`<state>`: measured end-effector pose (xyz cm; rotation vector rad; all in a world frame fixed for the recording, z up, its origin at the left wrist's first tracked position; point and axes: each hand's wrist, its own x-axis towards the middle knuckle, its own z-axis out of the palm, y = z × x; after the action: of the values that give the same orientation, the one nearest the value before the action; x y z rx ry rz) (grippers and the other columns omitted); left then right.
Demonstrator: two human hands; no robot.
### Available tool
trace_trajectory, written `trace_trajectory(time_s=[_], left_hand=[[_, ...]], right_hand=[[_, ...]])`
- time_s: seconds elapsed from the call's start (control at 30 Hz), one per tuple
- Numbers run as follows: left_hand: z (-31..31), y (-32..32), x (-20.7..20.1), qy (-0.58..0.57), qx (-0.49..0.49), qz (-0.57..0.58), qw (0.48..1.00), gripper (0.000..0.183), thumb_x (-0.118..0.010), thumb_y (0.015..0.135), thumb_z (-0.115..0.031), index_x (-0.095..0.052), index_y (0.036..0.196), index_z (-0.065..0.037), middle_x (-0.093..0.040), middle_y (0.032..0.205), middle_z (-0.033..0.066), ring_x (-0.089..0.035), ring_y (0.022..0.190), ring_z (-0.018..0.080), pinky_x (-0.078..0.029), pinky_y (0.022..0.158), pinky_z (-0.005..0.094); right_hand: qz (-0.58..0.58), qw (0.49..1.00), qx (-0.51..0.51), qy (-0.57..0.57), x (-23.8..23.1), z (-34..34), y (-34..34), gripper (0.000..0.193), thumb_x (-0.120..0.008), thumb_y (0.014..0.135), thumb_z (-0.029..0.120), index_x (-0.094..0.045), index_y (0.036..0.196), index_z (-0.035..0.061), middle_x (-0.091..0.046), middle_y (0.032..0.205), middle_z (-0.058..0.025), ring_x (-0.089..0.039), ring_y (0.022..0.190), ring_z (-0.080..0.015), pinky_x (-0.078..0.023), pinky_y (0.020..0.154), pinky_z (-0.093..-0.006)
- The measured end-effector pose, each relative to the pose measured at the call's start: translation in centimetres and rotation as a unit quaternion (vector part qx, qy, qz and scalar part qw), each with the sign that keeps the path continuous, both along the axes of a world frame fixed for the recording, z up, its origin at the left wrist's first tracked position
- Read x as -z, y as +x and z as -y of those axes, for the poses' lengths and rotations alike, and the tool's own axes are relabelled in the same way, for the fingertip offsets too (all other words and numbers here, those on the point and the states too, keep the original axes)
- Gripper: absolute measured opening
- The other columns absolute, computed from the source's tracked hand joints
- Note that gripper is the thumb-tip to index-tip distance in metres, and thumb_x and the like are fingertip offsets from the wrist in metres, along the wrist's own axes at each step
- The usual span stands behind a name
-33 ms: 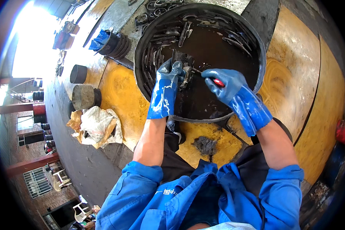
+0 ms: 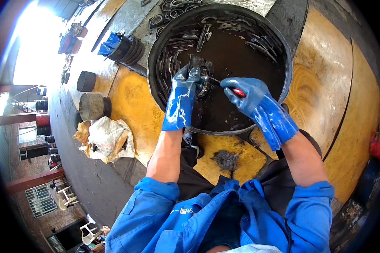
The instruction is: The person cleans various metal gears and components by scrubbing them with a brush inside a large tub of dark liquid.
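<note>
My left hand (image 2: 185, 86), in a long blue rubber glove, is closed on the near side of a dark, wet metal part (image 2: 202, 63). The part has a flat plate at its far end and a rounded, shiny ring near my fingers. In my right hand (image 2: 250, 92), gloved alike, is a thin tool with a red handle (image 2: 239, 92). Its dark shaft points left and its tip meets the ring end of the part; the kind of tip is too small to tell. Both hands are over a big round black tub (image 2: 288, 63) of dark brown liquid.
Several similar metal parts (image 2: 264, 48) lie along the tub's inner wall. More parts (image 2: 156, 20) sit beyond the rim. To the left stand a black bucket with blue gloves (image 2: 121, 47), an open metal cylinder (image 2: 91, 106) and a crumpled sack (image 2: 107, 137). A grey rag (image 2: 226, 160) lies before me.
My right hand has shifted slightly left, bringing the tool further over the ring end of the metal part. My left hand has stayed in place.
</note>
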<state>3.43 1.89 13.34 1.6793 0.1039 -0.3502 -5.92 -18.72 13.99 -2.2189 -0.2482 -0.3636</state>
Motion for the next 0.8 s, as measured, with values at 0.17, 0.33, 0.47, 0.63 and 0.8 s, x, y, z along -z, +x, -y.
trace_trajectory(time_s=[0.17,0.33,0.47,0.63,0.8], left_hand=[[0.2,0.5,0.7,-0.050,-0.059,-0.064,0.995,0.019,-0.066,0.103,-0.024,-0.069,0.109,-0.007,-0.071,0.081,0.0041,-0.060,0.060,0.0125,-0.046,0.057,0.0269],[-0.9,1.0,1.3,-0.074,-0.088,-0.068,0.991,0.024,-0.068,0.101,-0.024,-0.068,0.117,-0.006,-0.072,0.085,0.0073,-0.062,0.060,0.0153,-0.047,0.056,0.0291],[-0.5,0.6,0.7,-0.085,-0.088,-0.070,0.990,0.018,-0.068,0.102,-0.027,-0.067,0.093,-0.010,-0.067,0.076,0.0003,-0.054,0.059,0.0103,-0.044,0.057,0.0267],[-1.0,1.5,2.9,-0.143,-0.078,-0.065,0.984,0.014,-0.069,0.101,-0.022,-0.068,0.100,-0.007,-0.068,0.076,0.0034,-0.058,0.059,0.0130,-0.048,0.054,0.0295],[0.0,1.7,3.0,-0.160,-0.103,-0.088,0.978,0.018,-0.072,0.100,-0.023,-0.067,0.100,-0.006,-0.067,0.074,0.0048,-0.058,0.054,0.0122,-0.050,0.051,0.0280]], right_hand=[[-0.063,0.994,0.001,-0.086,0.2,1.2,0.0,0.016,-0.074,0.089,0.010,-0.074,0.106,0.0099,-0.075,0.099,-0.0156,-0.073,0.091,-0.0356,-0.060,0.080,-0.0411],[-0.029,0.999,0.017,-0.016,0.1,1.5,0.3,0.018,-0.074,0.091,0.010,-0.075,0.110,0.0088,-0.076,0.099,-0.0141,-0.074,0.090,-0.0307,-0.059,0.082,-0.0373],[-0.089,0.979,0.067,0.168,0.2,0.8,0.7,0.017,-0.073,0.095,0.010,-0.077,0.111,0.0087,-0.077,0.098,-0.0092,-0.074,0.085,-0.0190,-0.059,0.080,-0.0309],[-0.247,0.907,0.061,0.336,2.3,1.2,1.6,0.023,-0.069,0.101,0.014,-0.073,0.120,0.0014,-0.074,0.107,-0.0054,-0.069,0.093,-0.0113,-0.060,0.082,-0.0280],[-0.283,0.892,0.060,0.346,2.6,2.7,2.1,0.027,-0.068,0.102,0.014,-0.071,0.124,0.0002,-0.074,0.111,-0.0083,-0.072,0.094,-0.0167,-0.063,0.081,-0.0321]])
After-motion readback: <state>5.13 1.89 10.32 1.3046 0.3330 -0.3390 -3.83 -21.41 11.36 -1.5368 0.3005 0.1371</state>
